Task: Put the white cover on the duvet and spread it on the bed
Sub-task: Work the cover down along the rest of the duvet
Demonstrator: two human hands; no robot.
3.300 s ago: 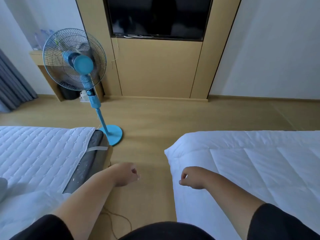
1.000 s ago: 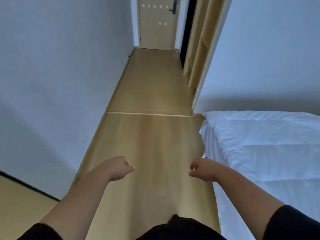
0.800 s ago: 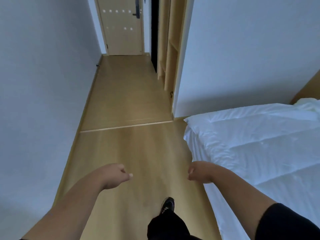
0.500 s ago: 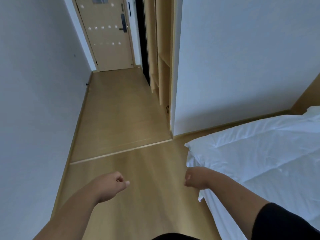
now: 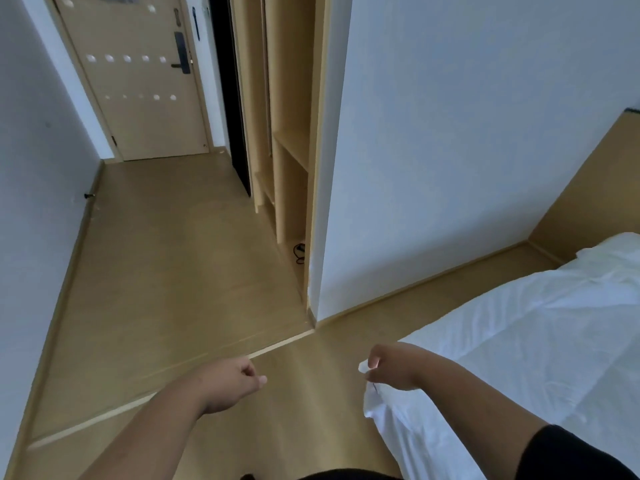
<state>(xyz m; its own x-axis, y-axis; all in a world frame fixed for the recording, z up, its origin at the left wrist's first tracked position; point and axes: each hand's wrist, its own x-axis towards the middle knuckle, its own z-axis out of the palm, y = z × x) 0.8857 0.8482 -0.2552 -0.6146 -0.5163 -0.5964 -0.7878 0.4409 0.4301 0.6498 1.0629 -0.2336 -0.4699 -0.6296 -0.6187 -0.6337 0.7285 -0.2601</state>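
The white covered duvet lies spread over the bed at the right, its near corner hanging toward the floor. My right hand is at that corner and pinches a bit of the white fabric between thumb and fingers. My left hand hovers over the wooden floor to the left of the bed, fingers curled into a loose fist with nothing in it. A white pillow shows at the far right edge of the bed.
A wooden floor runs down a hallway to a beige door. An open wooden wardrobe stands beside a white wall corner. A wooden headboard panel rises at the right. A white wall bounds the left.
My view has swung right from the fan and TV wall to the hallway and bed corner. My right hand has taken hold of the duvet's near corner.
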